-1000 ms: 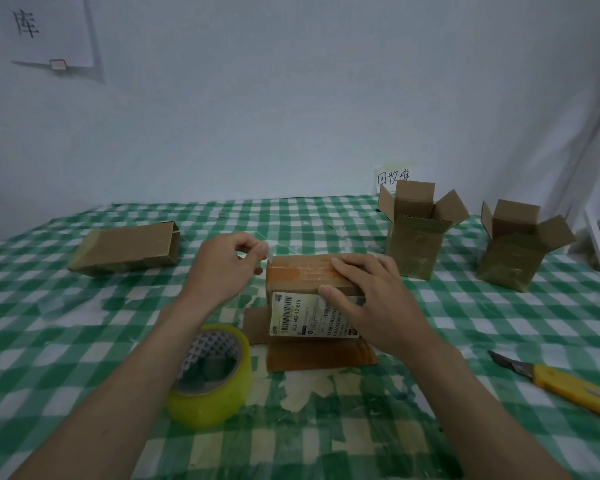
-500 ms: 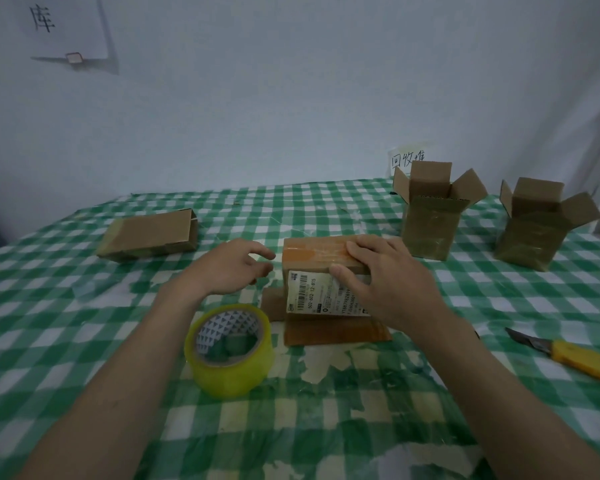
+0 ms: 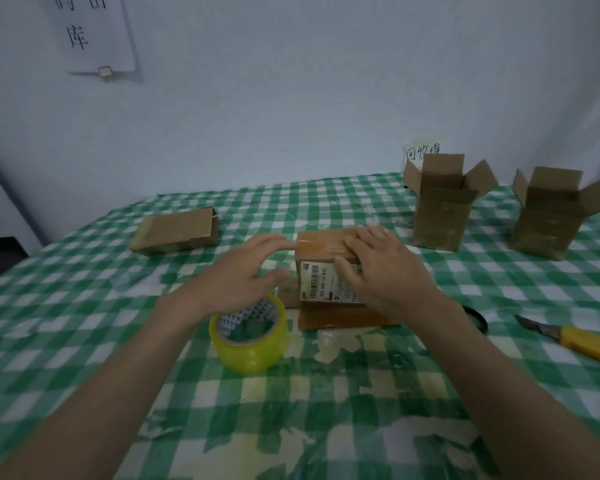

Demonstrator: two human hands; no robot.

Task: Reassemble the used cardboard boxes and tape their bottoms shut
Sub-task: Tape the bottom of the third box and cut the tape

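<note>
Nearest, item one: tape roll (image 3: 249, 336), yellowish, standing on its flat side on the checked tablecloth (image 3: 84, 323), just beside my left forearm. I judge it is parked there so it stays within reach for the next strip.

Item two: left hand (image 3: 246, 273), holding nothing, fingers straight and spread, fingertips at the left end of the box top. I read this as smoothing down the tape end.

Item three: box (image 3: 326, 271), the one being worked, upside down with its bottom facing up and a strip of glossy tape along that face. A white barcode label shows on the near side. Its loose flaps lie splayed on the cloth underneath, which I take to be why it sits steady.

Item four: right hand (image 3: 381, 268), laid flat over the right part of the box, fingers straight on top, thumb against the label side. I judge it presses the flaps closed and keeps the box from sliding.

Item five: utility knife (image 3: 575, 339), yellow handle, blade out, lying well apart at the right, presumably for cutting tape.

Item six: flattened box (image 3: 177, 232), far left, not yet rebuilt.

Item seven: two upright boxes (image 3: 444, 209) and (image 3: 555, 216), far right, top flaps open. They look finished and set aside.
</note>
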